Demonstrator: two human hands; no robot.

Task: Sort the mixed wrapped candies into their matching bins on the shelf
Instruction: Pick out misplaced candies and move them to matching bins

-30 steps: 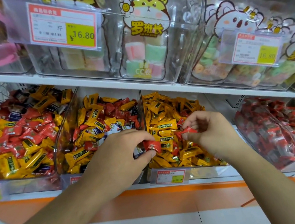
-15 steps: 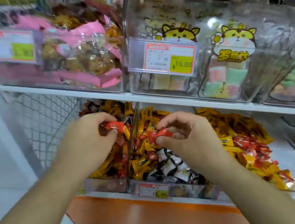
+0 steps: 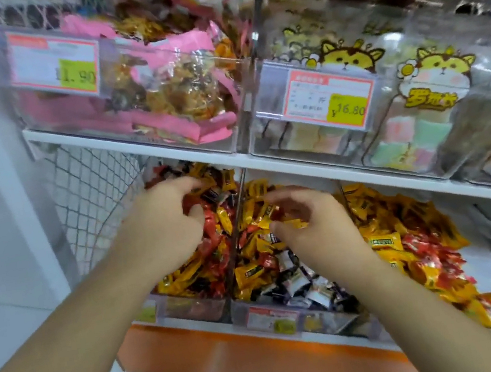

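1. The red candy held half a second ago is gone from the left hand [image 3: 162,226]; its fingers now curl over the left bin [image 3: 193,306], grip unclear.
2. The right hand [image 3: 313,226], fingers loosely spread and empty, hovers over the middle bin [image 3: 296,314], mid-frame: both reds seem dropped.

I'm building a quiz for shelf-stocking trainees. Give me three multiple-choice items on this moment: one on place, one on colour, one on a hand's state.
1. Where is the left hand?
A. over the leftmost candy bin
B. on the upper shelf
C. on the floor

2. What colour is the "16.80" patch on the price tag?
A. blue
B. yellow
C. white

3. The right hand:
A. lies flat on the shelf
B. has its fingers curled over the middle bin's candies
C. grips the price tag

Answers: 1 A, it sits left of the divider; 2 B, a yellow patch; 3 B, fingers bent above the candies.
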